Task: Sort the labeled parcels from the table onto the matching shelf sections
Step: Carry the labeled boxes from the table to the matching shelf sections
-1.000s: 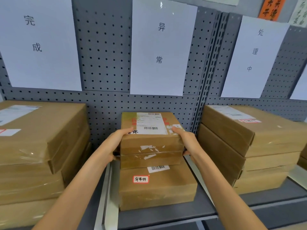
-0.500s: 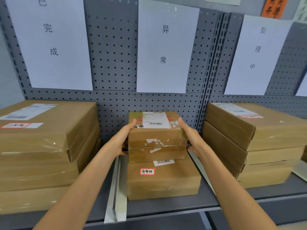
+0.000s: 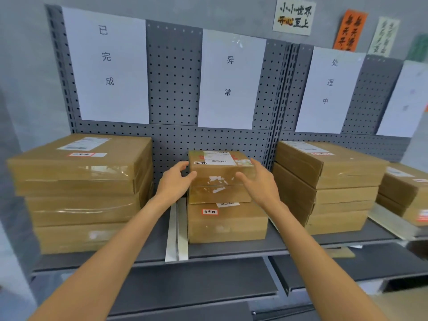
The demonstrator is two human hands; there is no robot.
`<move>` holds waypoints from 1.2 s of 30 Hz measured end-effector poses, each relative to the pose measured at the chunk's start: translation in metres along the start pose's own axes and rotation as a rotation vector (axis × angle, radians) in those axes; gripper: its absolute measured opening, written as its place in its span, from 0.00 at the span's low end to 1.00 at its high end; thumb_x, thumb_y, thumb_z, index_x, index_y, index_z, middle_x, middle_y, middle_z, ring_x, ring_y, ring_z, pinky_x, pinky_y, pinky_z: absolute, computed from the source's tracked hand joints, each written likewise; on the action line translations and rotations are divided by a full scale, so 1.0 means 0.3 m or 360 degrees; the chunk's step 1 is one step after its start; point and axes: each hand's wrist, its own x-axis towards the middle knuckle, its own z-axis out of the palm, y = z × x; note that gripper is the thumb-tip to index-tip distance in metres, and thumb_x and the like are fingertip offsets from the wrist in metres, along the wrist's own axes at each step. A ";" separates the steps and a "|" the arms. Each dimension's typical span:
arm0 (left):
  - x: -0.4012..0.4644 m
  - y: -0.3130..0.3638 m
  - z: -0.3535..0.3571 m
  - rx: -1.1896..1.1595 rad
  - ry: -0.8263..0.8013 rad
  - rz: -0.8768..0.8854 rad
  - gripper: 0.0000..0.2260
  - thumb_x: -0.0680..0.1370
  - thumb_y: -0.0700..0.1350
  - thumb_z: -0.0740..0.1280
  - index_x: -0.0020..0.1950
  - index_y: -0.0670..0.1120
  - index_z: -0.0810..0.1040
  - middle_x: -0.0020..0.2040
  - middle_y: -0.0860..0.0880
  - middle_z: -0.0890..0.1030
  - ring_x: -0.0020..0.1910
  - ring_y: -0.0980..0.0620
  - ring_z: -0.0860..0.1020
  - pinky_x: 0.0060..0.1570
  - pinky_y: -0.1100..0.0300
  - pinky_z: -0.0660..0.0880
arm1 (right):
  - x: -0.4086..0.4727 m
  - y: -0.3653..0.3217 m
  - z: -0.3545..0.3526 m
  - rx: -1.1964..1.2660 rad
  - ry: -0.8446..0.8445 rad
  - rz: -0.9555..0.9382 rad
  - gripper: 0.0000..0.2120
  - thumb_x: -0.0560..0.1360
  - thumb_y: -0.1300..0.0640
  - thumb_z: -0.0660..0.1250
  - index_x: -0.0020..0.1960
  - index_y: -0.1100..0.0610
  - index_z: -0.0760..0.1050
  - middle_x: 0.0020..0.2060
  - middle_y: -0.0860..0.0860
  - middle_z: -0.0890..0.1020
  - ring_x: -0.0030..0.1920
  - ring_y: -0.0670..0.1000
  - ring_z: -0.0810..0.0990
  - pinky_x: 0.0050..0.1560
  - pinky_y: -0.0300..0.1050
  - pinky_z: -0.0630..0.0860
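Both hands, left point(image 3: 174, 184) and right point(image 3: 261, 184), hover with fingers spread beside the top parcel point(image 3: 220, 167), stacked under its matching 异常 sign point(image 3: 231, 79).

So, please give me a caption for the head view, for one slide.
Both hands, left and right, open beside the top parcel of the middle stack, under the 异常 sign.
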 end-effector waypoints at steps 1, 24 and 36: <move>-0.030 0.002 -0.008 0.0110 0.0001 0.0071 0.23 0.79 0.50 0.64 0.73 0.48 0.67 0.71 0.49 0.72 0.69 0.48 0.70 0.65 0.52 0.68 | -0.031 -0.010 -0.004 -0.0098 -0.0027 -0.0057 0.32 0.77 0.45 0.66 0.76 0.55 0.60 0.72 0.53 0.69 0.72 0.54 0.66 0.65 0.52 0.68; -0.986 -0.200 -0.242 0.1481 0.0067 -0.0110 0.30 0.78 0.50 0.66 0.75 0.40 0.61 0.69 0.42 0.70 0.66 0.40 0.69 0.61 0.48 0.71 | -0.740 -0.112 0.078 -0.0819 -0.0673 -0.0990 0.32 0.79 0.47 0.62 0.77 0.58 0.56 0.74 0.56 0.63 0.73 0.57 0.61 0.70 0.51 0.62; -1.649 -0.227 -0.680 0.1726 0.0470 -0.0801 0.28 0.80 0.52 0.62 0.76 0.44 0.58 0.73 0.45 0.66 0.70 0.43 0.66 0.65 0.51 0.66 | -1.200 -0.570 0.252 -0.0432 -0.1014 -0.1543 0.33 0.81 0.46 0.58 0.79 0.57 0.49 0.77 0.58 0.57 0.76 0.58 0.56 0.74 0.55 0.57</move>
